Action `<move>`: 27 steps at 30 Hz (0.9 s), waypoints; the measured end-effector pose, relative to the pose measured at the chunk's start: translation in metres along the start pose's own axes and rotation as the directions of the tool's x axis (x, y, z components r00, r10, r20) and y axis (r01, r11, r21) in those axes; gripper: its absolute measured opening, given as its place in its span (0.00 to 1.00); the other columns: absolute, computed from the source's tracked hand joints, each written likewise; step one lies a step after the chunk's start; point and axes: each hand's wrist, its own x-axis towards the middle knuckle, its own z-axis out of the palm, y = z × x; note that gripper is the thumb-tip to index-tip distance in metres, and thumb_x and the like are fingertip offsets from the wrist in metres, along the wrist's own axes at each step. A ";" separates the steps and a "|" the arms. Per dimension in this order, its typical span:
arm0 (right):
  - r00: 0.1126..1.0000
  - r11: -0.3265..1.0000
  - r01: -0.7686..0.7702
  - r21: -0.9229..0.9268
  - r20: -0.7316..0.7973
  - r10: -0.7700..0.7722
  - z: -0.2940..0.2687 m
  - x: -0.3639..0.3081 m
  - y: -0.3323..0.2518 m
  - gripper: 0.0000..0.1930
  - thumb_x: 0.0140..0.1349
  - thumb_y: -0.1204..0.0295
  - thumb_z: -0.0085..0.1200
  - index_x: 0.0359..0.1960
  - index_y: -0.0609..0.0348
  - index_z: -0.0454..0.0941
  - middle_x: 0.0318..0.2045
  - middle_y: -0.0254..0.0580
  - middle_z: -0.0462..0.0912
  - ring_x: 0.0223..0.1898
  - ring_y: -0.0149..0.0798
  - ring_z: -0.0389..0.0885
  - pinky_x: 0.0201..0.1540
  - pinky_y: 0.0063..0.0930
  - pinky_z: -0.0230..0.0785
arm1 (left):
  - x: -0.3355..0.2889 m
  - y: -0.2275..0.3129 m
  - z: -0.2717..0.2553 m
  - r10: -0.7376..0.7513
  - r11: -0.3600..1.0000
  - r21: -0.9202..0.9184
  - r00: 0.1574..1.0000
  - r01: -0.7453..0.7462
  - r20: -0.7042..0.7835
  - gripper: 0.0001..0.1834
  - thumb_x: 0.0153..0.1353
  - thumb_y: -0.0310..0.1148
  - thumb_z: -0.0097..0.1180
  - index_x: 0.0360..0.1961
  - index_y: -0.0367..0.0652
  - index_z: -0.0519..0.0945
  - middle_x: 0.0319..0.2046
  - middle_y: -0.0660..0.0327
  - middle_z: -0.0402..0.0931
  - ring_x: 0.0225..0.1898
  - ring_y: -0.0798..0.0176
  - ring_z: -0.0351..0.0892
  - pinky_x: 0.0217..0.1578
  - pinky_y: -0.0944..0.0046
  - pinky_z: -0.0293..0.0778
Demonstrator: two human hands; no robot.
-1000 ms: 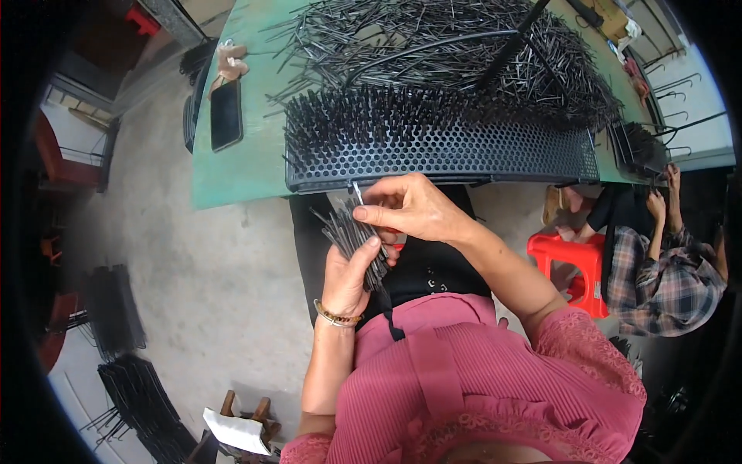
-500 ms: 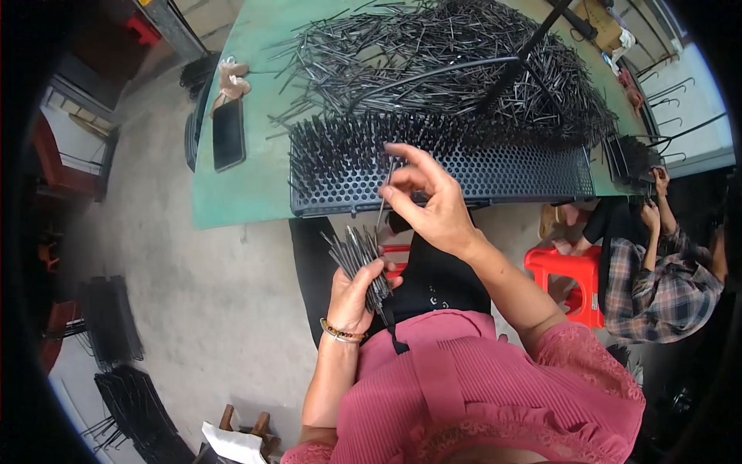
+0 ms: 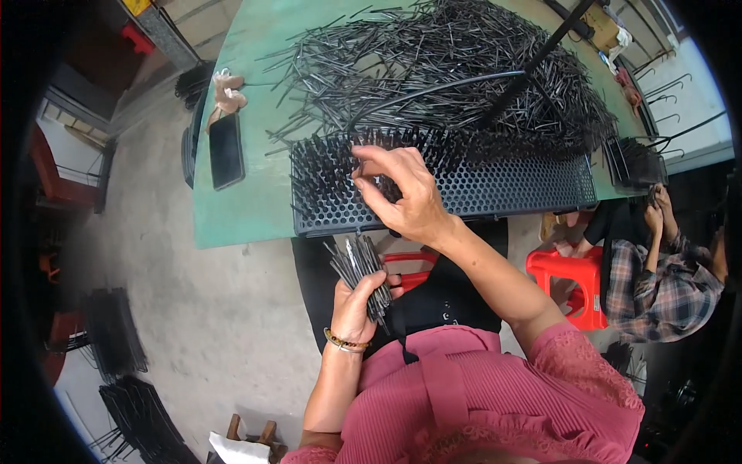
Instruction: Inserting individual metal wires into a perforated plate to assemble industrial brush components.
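My left hand (image 3: 357, 305) is closed around a bundle of thin dark metal rods (image 3: 360, 267), held upright in front of the table edge. Just beyond it lies a black perforated rack (image 3: 510, 182), its left and back holes filled with standing rods (image 3: 328, 162). My right hand (image 3: 402, 189) hovers over the rack's left part among these rods. Its thumb and index finger are bent, their tips apart, and I see no rod between them. Behind the rack a big loose heap of similar rods (image 3: 433, 66) covers much of the table.
A green table (image 3: 255, 155) carries a phone (image 3: 226, 152) at the left and a curved black tube (image 3: 440, 83) across the heap. To the right, a person in a checked shirt (image 3: 665, 290) works near a red stool (image 3: 568, 278). Dark wire racks (image 3: 112, 329) stand on the left.
My right hand has moved left over the rack, away from the bundle. The rod that was in its fingers no longer shows there. My left hand still grips the bundle.
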 end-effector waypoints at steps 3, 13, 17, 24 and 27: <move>0.997 0.997 0.061 -0.051 0.050 -0.058 0.000 -0.001 -0.001 0.20 0.48 0.80 0.59 0.47 0.59 0.75 0.29 0.32 0.82 0.33 0.35 0.77 0.42 0.30 0.62 | 0.000 0.003 0.001 -0.012 1.000 0.020 1.000 0.012 -0.017 0.12 0.57 0.23 0.55 0.42 0.34 0.73 0.31 0.57 0.76 0.32 0.61 0.80 0.33 0.61 0.82; 0.984 0.973 0.135 -0.184 0.137 -0.111 0.000 -0.012 -0.008 0.14 0.46 0.78 0.58 0.38 0.56 0.80 0.38 0.36 0.78 0.42 0.41 0.73 0.45 0.36 0.61 | -0.001 0.011 0.001 -0.104 0.992 0.082 0.994 0.101 0.041 0.10 0.57 0.23 0.55 0.41 0.34 0.74 0.29 0.57 0.77 0.30 0.62 0.80 0.32 0.63 0.81; 0.998 0.998 -0.057 -0.023 0.000 0.057 -0.014 -0.021 -0.025 0.10 0.52 0.76 0.61 0.37 0.63 0.81 0.31 0.42 0.79 0.28 0.37 0.76 0.30 0.26 0.68 | -0.004 0.013 0.005 0.022 0.994 0.106 0.998 -0.028 0.062 0.08 0.58 0.23 0.55 0.40 0.35 0.75 0.28 0.57 0.77 0.29 0.63 0.79 0.31 0.64 0.80; 0.483 0.306 -0.875 0.375 0.641 0.597 -0.021 -0.054 -0.039 0.09 0.60 0.73 0.58 0.36 0.69 0.81 0.28 0.34 0.79 0.30 0.22 0.75 0.30 0.19 0.68 | -0.011 0.001 0.009 0.159 0.975 0.147 0.985 -0.166 0.061 0.10 0.59 0.21 0.52 0.42 0.32 0.75 0.33 0.57 0.79 0.31 0.64 0.81 0.33 0.67 0.81; 0.478 0.297 -0.878 0.375 0.671 0.566 -0.027 -0.055 -0.031 0.08 0.61 0.74 0.56 0.36 0.68 0.81 0.29 0.35 0.81 0.31 0.23 0.77 0.34 0.16 0.71 | -0.011 -0.003 0.006 0.168 0.981 0.091 0.985 -0.170 0.033 0.11 0.59 0.22 0.52 0.44 0.30 0.74 0.35 0.55 0.79 0.35 0.61 0.81 0.36 0.64 0.81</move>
